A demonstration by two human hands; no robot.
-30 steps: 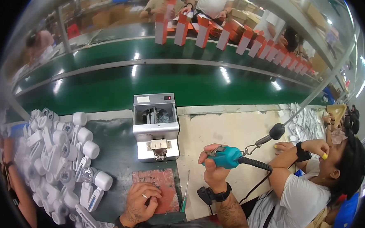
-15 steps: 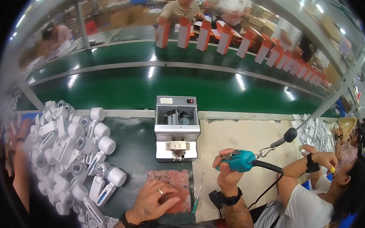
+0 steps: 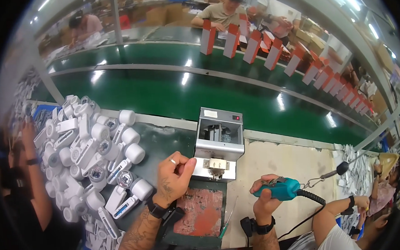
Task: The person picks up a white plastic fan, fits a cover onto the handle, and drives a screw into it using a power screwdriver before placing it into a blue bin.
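My left hand (image 3: 174,178), with a ring and a dark wristband, is closed beside the front left edge of a small grey screw feeder (image 3: 219,144). Thumb and fingers are pressed together, and whatever may be between them is hidden. Gripped in my right hand (image 3: 264,205) is a teal electric screwdriver (image 3: 282,189), held above the beige board. A coiled black cable and a metal hook join its rear end. Below the feeder lies a worn reddish mat (image 3: 199,212). Along the mat's right side rests a thin hand screwdriver (image 3: 224,230) with a green handle.
White handheld devices (image 3: 90,153) with round heads are heaped at left. Beyond the feeder runs a green conveyor (image 3: 162,90), with a row of orange-and-white boxes (image 3: 252,47) on its far side. A co-worker's arm (image 3: 333,213) is close at right. Silvery packets (image 3: 347,171) lie beyond it.
My left hand has moved from over the reddish mat up to the feeder's front, and its fingers have closed. My right hand still grips the electric screwdriver. The whole view has shifted.
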